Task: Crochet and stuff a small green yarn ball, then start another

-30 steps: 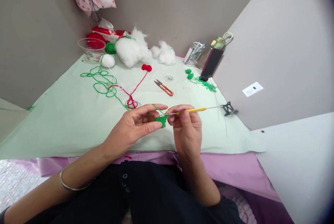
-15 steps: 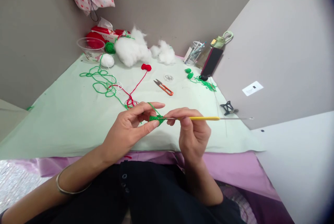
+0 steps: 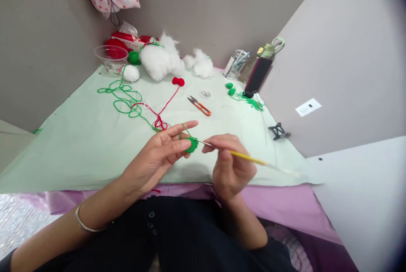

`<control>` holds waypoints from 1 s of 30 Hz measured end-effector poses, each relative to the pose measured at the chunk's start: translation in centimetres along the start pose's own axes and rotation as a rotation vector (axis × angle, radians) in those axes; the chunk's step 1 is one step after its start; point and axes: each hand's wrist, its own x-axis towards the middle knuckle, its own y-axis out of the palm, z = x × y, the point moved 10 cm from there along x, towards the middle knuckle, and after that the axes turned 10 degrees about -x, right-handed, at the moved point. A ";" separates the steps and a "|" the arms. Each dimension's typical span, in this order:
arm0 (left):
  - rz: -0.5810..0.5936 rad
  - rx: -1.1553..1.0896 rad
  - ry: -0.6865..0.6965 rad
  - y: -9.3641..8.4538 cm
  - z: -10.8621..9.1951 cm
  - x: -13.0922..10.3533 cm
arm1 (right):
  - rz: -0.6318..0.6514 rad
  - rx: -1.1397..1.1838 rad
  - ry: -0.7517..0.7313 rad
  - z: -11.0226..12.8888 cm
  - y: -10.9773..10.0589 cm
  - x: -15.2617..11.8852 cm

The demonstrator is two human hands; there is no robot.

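Between the thumb and fingers of my left hand (image 3: 161,149) is a small green crochet piece (image 3: 192,145). Green yarn (image 3: 186,129) runs from it over my raised left index finger. My right hand (image 3: 233,166) grips a crochet hook with a yellow handle (image 3: 247,157), tilted down to the right. The hook's thin metal shaft meets the top edge of the green piece; its very tip is hidden there. Loose green yarn (image 3: 119,105) lies in loops on the table, trailing toward my left hand.
Orange thread snips (image 3: 199,106), a small red crochet piece (image 3: 178,81) and white stuffing (image 3: 161,58) lie farther back. A clear plastic tub (image 3: 111,58) stands at the left rear. A phone (image 3: 258,75) leans against a bottle at the right, near small green pieces (image 3: 231,92).
The green piece has turned so its broad side shows. The hook has tilted, its handle end swinging downward. My left wrist has rotated a little.
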 end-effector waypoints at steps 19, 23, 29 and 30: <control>0.136 -0.041 -0.089 1.1 0.4 0.3 | 0.066 0.524 0.487 -4.6 1.6 0.2; 0.097 0.010 -0.001 0.6 -0.1 0.3 | 0.085 0.599 0.534 -4.9 2.1 0.1; 0.072 0.267 0.206 0.5 -1.0 -0.3 | 0.073 0.325 0.391 -3.6 1.7 -0.4; 0.072 0.300 0.206 0.4 -1.0 -0.3 | 0.068 0.329 0.400 -3.7 1.7 -0.5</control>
